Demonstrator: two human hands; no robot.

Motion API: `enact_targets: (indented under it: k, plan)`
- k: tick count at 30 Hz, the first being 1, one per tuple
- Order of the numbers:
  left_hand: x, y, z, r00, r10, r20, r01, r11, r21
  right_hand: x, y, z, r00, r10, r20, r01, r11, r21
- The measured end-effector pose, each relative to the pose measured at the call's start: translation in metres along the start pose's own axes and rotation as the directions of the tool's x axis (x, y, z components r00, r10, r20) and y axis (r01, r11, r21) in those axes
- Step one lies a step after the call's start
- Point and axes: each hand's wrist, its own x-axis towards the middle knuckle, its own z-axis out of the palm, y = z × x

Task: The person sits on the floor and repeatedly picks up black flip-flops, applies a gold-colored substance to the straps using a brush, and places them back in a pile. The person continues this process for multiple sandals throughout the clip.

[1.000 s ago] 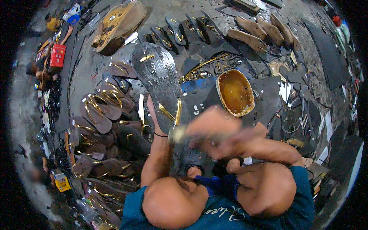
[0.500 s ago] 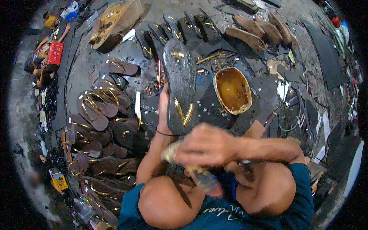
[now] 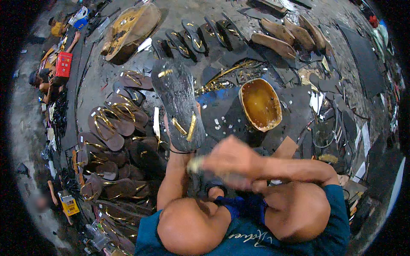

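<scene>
My left hand [image 3: 168,123] holds a dark flip-flop sole [image 3: 174,91] up from behind, its wet-looking, streaked underside facing me. The sole hides most of this hand. Folded gold strap ends [image 3: 185,128] lie on that underside, two near the heel and one at the toe. My right hand [image 3: 234,160], smeared by motion, is closed around what looks like a brush [image 3: 195,164] with a pale tip, below the sole's heel and apart from it. Right of the sole stands an oval tub [image 3: 260,104] of amber, glue-like liquid.
Finished-looking brown flip-flops with gold straps [image 3: 106,128] lie piled on the left. Several dark ones [image 3: 193,36] stand in a row beyond, with brown foot-shaped blocks [image 3: 277,32] at far right. Scraps and sheets [image 3: 358,59] cover the right floor. Other people [image 3: 45,81] sit far left.
The sole has shifted left and tilted, its toe leaning left. My right hand has moved slightly right, and the tool's other end no longer shows clearly below it.
</scene>
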Motion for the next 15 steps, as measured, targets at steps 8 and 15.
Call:
enact_targets:
  k: [8,15]
  plan:
    - [-0.034,-0.031,0.016,0.870,-0.078,-0.487,0.183,0.968,0.173,0.067,0.078,-0.110,0.721,0.372,-0.585,-0.533,0.836,-0.126]
    - [-0.023,-0.039,0.014,0.824,0.090,-0.559,0.323,0.735,0.596,0.103,0.082,-0.135,0.915,0.079,-0.396,-0.271,0.847,-0.457]
